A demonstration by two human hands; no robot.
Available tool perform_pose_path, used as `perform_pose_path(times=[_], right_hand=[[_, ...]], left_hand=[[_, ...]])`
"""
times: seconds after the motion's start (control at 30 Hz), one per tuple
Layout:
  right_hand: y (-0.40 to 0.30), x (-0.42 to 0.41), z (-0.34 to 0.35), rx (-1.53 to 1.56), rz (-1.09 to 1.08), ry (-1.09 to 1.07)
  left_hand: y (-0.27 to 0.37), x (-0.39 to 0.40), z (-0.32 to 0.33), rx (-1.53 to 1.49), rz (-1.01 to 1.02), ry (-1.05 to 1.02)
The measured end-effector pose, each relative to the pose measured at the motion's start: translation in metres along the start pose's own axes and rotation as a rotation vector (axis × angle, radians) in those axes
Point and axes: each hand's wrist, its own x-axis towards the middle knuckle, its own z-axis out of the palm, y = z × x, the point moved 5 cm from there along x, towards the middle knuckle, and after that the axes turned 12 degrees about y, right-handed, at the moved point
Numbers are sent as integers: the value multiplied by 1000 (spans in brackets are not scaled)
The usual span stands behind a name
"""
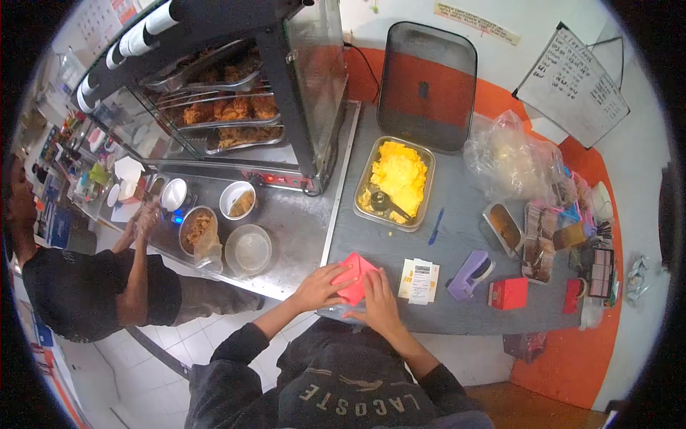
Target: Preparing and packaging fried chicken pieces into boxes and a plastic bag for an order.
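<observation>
A bright pinkish-red folded paper packet (351, 271) lies between my hands at the front edge of the grey table. My left hand (320, 286) grips its left side, the fingers laid across the face. On the opposite side, my right hand (381, 304) presses the right edge with its fingertips. The packet's underside and contents are hidden. Just right of it sits a pale paper with a printed slip (420, 281). Beyond, a steel tray (360, 208) holds yellow food resembling scrambled egg, with a black scoop (381, 201) resting in it.
A purple tape dispenser (465, 279), a red box (508, 293) and a blue pen (436, 227) lie rightward. A glass warming cabinet (316, 96) with fried chicken stands at back left. Near several bowls on the steel counter (300, 236), a co-worker (80, 292) stands working.
</observation>
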Motion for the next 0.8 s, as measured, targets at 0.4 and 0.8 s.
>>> perform_pose_path(times=[0.4,0.8], right_hand=[[55,6,-27,65,170,145],[90,0,22,693,413,268]], left_hand=[[15,60,10,18,-38,-402],[-18,39,27,-158,-48,-261]])
